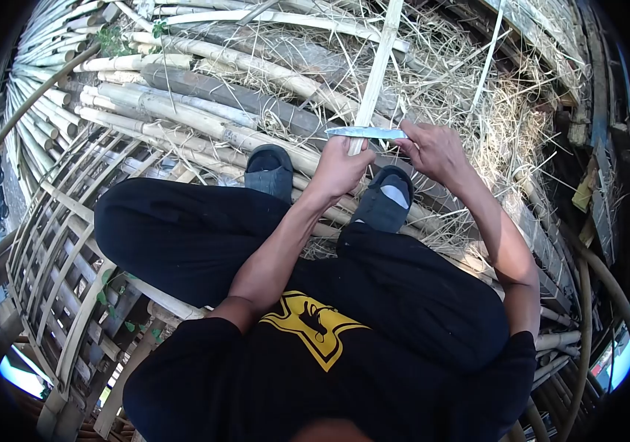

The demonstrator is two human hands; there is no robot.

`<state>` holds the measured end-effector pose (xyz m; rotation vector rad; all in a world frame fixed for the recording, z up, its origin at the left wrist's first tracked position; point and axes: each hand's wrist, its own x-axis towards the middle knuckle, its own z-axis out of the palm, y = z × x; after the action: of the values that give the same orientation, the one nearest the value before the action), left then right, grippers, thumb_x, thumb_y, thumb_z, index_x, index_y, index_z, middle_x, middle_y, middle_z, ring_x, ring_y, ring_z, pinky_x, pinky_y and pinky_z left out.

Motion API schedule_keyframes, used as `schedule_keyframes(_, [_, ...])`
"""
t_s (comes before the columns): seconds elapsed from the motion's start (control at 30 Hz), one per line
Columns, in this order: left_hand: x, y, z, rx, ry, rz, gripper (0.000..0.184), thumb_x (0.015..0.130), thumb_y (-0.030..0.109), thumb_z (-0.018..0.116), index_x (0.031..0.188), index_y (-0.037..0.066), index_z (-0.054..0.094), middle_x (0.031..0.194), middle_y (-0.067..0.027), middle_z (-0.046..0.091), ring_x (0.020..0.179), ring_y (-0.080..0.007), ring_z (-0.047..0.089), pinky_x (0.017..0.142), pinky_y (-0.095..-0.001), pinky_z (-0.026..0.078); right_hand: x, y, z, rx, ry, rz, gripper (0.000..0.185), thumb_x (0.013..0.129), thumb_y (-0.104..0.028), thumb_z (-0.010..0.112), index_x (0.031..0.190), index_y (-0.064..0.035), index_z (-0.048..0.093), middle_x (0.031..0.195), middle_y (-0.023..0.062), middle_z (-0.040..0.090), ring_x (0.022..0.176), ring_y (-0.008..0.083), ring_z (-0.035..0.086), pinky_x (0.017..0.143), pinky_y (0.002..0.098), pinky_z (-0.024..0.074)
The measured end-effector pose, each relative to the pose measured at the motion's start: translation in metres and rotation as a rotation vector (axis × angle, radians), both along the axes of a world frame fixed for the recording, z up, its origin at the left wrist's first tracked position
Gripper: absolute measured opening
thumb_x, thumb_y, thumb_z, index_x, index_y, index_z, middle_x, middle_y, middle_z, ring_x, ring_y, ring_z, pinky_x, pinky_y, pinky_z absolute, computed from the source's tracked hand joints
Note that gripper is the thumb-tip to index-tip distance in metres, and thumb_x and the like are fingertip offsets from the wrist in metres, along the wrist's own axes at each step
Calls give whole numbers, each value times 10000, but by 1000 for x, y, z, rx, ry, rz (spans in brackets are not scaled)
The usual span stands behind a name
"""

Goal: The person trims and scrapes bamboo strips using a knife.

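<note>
My left hand (339, 171) is closed round the near end of a long, pale bamboo strip (378, 70), which stretches away past the top edge of the view. In my right hand (436, 153) is a knife (366, 133), its handle mostly hidden by the fingers. The metal blade lies crosswise over the strip, just beyond my left fist, with its tip pointing left. Whether the edge bites into the bamboo I cannot tell. Both hands are above my sandals (383, 202).
Bamboo poles (204, 136) lie under and ahead of my feet. Thin shavings (470, 140) cover the ground ahead and to the right. A woven bamboo lattice (64, 250) stands at my left, and a bundle of poles (42, 110) fans out at the far left.
</note>
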<state>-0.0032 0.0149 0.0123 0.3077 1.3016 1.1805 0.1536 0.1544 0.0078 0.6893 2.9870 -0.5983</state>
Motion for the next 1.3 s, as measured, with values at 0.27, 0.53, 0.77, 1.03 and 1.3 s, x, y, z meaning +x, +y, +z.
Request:
schedule_keyframes(0.27, [-5, 3, 2, -31, -52, -10, 186, 820, -40, 544, 832, 94, 415, 554, 69, 389, 391, -12, 325, 344, -209, 215, 0, 10, -12, 122, 91, 19, 353, 957, -454, 455, 945, -121, 573, 609, 124, 574, 545, 328, 599, 466, 430, 448])
schedule_keyframes(0.53, [-2, -31, 10, 21, -16, -219, 188, 860, -22, 563, 840, 97, 419, 559, 70, 384, 371, -2, 300, 329, -189, 194, 114, 154, 65, 330, 130, -955, 491, 999, -465, 353, 1030, -45, 605, 817, 211, 660, 779, 381, 639, 700, 452, 465])
schedule_keyframes(0.77, [7, -11, 12, -20, -133, 25, 239, 892, 125, 667, 824, 115, 438, 521, 81, 368, 358, 0, 280, 316, -203, 181, 25, 50, 5, -436, 274, -632, 504, 898, -388, 652, 587, -46, 453, 529, -56, 325, 512, 68, 273, 475, 286, 203])
schedule_keyframes(1.03, [11, -15, -1, 38, -68, -42, 210, 855, 81, 675, 848, 89, 465, 523, 68, 385, 362, -16, 315, 328, -212, 223, -18, -9, 7, -417, -172, -302, 228, 761, -226, 635, 745, -9, 705, 622, 212, 620, 574, 379, 616, 596, 452, 489])
schedule_keyframes(1.3, [14, -17, -10, 20, -3, -39, 236, 844, 58, 672, 817, 94, 441, 523, 60, 403, 359, -23, 340, 321, -216, 233, -18, -23, -9, -255, -193, -335, 216, 744, -194, 603, 764, -9, 713, 621, 253, 613, 631, 404, 643, 669, 465, 533])
